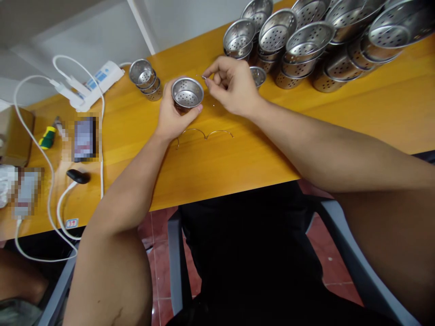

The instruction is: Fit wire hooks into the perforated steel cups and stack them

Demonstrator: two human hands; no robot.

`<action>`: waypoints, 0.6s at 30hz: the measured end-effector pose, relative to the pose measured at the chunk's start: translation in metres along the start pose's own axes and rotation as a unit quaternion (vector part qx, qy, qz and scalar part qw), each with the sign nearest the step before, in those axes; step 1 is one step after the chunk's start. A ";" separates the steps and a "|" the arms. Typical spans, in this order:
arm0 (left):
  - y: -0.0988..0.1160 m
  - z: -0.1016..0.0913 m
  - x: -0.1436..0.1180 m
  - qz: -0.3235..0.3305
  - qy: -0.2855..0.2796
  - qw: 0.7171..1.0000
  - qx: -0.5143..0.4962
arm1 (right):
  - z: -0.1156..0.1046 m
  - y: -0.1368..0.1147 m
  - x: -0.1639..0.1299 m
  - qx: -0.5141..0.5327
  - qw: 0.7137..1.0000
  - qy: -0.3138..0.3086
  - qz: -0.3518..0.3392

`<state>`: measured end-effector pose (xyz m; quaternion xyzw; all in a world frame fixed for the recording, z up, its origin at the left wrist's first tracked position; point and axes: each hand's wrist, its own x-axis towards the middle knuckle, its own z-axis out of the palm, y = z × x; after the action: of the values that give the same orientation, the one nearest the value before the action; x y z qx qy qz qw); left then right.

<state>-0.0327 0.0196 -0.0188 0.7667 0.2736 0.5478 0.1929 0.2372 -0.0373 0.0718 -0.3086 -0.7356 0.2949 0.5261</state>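
Wire [194,129] on table [210,167] before cup [185,96]; power strip [103,81] left, stacked cups [299,69] right.

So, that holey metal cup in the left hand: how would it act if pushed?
The cup is probably light for its size, being hollow and dotted with holes. Its shiny metal looks stiff, so it likely keeps its shape. Being round, it could well roll if tipped over.

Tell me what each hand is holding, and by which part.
The left hand holds a round, perforated, silver metal cup by its outer side. The right hand pinches a tiny, silvery piece; which part cannot be told.
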 end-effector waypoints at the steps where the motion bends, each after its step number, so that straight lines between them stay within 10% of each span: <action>1: 0.003 -0.002 0.000 -0.003 -0.001 1.000 0.009 | 0.000 0.001 0.000 -0.001 1.000 -0.001 0.004; 18: -0.002 -0.001 0.001 -0.018 -0.001 1.000 -0.010 | 0.000 -0.006 -0.004 -0.021 0.999 0.016 0.026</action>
<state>-0.0343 0.0217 -0.0191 0.7600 0.2823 0.5462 0.2105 0.2368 -0.0444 0.0743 -0.3435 -0.7251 0.2880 0.5228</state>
